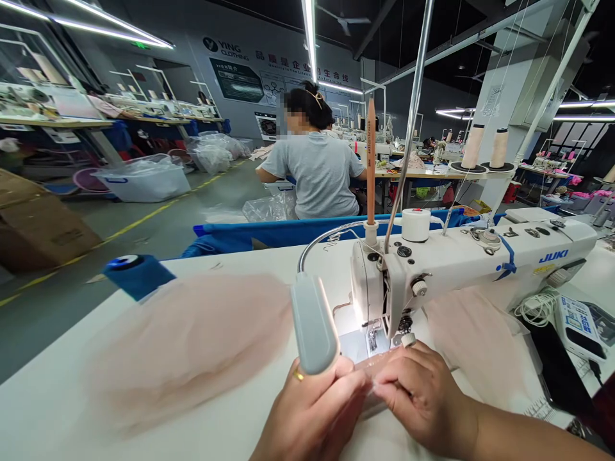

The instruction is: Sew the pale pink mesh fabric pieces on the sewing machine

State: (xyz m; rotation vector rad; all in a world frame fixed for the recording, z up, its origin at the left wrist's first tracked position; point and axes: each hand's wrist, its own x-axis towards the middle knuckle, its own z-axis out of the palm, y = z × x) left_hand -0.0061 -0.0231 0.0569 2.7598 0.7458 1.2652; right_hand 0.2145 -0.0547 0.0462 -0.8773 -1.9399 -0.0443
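Both hands meet at the front of a white JUKI sewing machine (480, 256). My left hand (314, 410), a ring on one finger, pinches a narrow strip of pale pink fabric (368, 366) just in front of the presser foot (372, 339). My right hand (423, 394) has its fingers curled down on the same strip from the right. A wide sheet of sheer pink mesh (182, 346) spreads over the white table (48, 410) to the left. The grey lamp head (313, 323) on a flexible neck hides part of my left hand.
A blue thread cone (137, 274) lies at the table's far left edge. A control box (579, 326) and coiled cable (535, 307) sit to the right. A person in a grey shirt (319, 173) sits ahead with their back to me. Cardboard boxes (38, 224) and plastic bins (144, 179) stand on the floor.
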